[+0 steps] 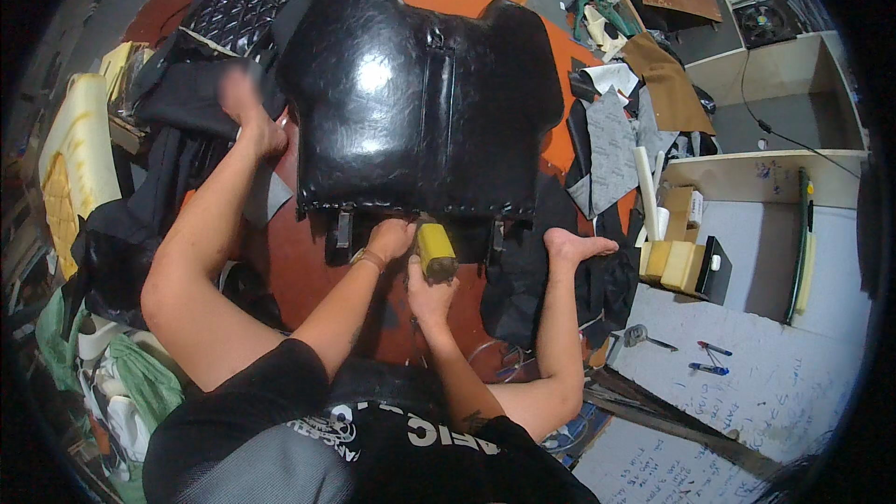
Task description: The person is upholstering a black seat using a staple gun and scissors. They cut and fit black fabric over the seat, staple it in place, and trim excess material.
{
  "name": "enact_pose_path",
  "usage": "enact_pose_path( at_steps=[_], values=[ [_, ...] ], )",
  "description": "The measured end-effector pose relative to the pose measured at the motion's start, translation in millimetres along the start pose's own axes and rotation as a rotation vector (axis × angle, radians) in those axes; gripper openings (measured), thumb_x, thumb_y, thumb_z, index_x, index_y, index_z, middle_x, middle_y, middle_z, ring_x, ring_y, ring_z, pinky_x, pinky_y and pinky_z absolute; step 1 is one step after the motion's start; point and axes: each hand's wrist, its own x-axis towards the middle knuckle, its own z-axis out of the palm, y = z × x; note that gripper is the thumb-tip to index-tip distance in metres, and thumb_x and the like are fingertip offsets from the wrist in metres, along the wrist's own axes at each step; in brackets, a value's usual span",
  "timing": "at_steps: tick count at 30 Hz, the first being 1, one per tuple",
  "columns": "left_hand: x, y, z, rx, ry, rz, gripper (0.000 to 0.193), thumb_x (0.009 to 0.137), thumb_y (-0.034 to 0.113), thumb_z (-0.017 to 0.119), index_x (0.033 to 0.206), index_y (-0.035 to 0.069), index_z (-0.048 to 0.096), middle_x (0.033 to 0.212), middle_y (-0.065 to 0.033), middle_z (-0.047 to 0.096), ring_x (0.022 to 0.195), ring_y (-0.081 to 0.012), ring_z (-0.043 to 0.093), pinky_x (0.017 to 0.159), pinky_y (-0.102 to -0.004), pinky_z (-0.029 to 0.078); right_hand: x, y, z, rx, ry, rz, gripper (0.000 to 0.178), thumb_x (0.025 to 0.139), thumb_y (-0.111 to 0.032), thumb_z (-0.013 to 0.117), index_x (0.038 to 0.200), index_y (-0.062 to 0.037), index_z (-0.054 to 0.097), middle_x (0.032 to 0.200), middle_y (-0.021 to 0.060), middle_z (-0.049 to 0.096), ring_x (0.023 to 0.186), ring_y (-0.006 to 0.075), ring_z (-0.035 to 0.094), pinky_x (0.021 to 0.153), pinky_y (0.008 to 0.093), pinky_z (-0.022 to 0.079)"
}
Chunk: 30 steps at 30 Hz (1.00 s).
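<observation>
A seat cushion (pixel 369 121), covered in glossy black leather-like material, lies before me between my legs. A puckered seam runs along its near edge, and a zipper-like line goes down its middle. My right hand (pixel 431 297) is closed around a yellow hand tool (pixel 435 247) with a dark end, its far tip against the cushion's near edge. Just left of the tool, my left hand (pixel 392 238) has its fingers bent together at that edge; what they pinch is hidden. Metal brackets (pixel 344 227) stick out from the edge on both sides of my hands.
Black quilted material (pixel 252 0) lies at the far left, near a yellowed foam piece (pixel 79 163). Fabric scraps (pixel 607 131) are piled right of the cushion. Further right are white open boxes (pixel 775 103), foam blocks (pixel 672 263) and pens (pixel 709 369) on a written-on white board (pixel 775 355).
</observation>
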Motion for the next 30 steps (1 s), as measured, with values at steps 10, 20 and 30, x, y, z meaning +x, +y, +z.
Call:
enact_pose_path(
  at_steps=[10, 20, 30],
  values=[
    [-7, 12, -13, -0.021, -0.07, -0.051, 0.051, 0.104, 0.043, 0.051, 0.108, -0.001, 0.077, 0.113, -0.0287, 0.072, 0.109, -0.0463, 0.069, 0.097, -0.0532, 0.053, 8, 1, -17, -0.138, -0.015, -0.196, 0.029, 0.089, -0.026, 0.076, 0.093, 0.0022, 0.071, 0.077, 0.02, 0.073, 0.076, 0.0381, 0.074, 0.07, 0.0477, 0.056],
    [-49, 42, -21, -0.412, -0.023, -0.189, 0.031, 0.09, 0.032, 0.081, 0.091, 0.003, 0.071, 0.085, -0.001, 0.07, 0.077, -0.0123, 0.063, 0.068, -0.0334, 0.052, -71, 52, -89, -0.685, -0.099, 0.271, 0.063, 0.09, -0.033, 0.073, 0.142, -0.0012, 0.06, 0.113, 0.0344, 0.069, 0.107, 0.044, 0.07, 0.092, 0.0528, 0.054],
    [-48, 89, -38, -0.993, -0.148, -0.25, 0.04, 0.098, 0.043, 0.075, 0.118, 0.008, 0.072, 0.095, -0.0045, 0.071, 0.079, -0.0174, 0.069, 0.077, -0.0344, 0.059, -51, 21, -367, -0.021, 0.397, 0.025, 0.025, 0.103, -0.021, 0.063, 0.116, -0.0026, 0.073, 0.103, 0.0109, 0.076, 0.094, 0.0202, 0.07, 0.084, 0.0358, 0.055]
  ],
)
